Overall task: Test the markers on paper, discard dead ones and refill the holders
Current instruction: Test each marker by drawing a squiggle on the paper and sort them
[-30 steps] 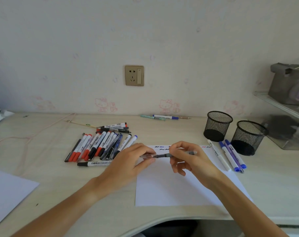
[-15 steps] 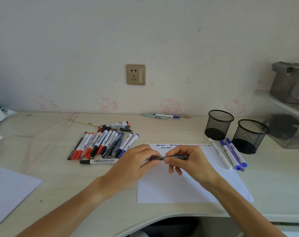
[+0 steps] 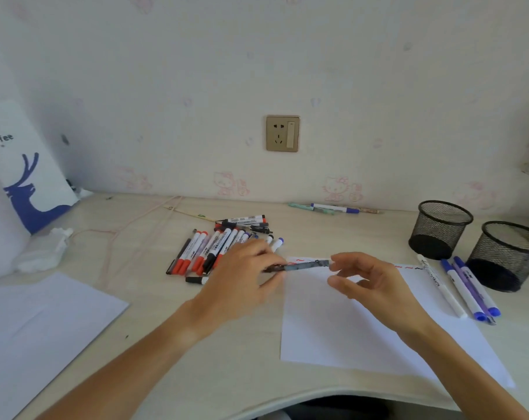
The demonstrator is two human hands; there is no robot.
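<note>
Head view: pale counter [image 3: 287,377] set against a wall with faint cartoon prints and a socket [image 3: 282,133].

Progress, judged from layout: early to mid. Test paper [image 3: 348,334] is laid in front of the person; short squiggles in red and dark ink are seen along its top edge only, so a handful of markers are taken as tested. Three markers [image 3: 466,292] are laid just right of the paper, near the holders, probably passed ones awaiting refill. A large pile of markers [image 3: 208,253], red, black and blue caps, is left beside the left hand and is presumably untested. A few more pens [image 3: 332,208] are lined up by the wall; their role cannot be told. No discard spot is identified.

Current marker [image 3: 302,265]: dark barrel, held level just above the paper's top edge. Left hand [image 3: 242,280] grip is closed round the marker's left end. Right hand [image 3: 369,283] is at the other end with thumb and forefinger narrowly apart; whether the barrel is actually touched cannot be told, motion blur.

Containers: two black mesh holders, near holder [image 3: 505,259] and far holder [image 3: 440,230], stand upright at the right, side by side. Nothing is seen inside either; refill is not started. A white bag [image 3: 24,177] with a blue deer print stands far left, contents hidden.
</note>
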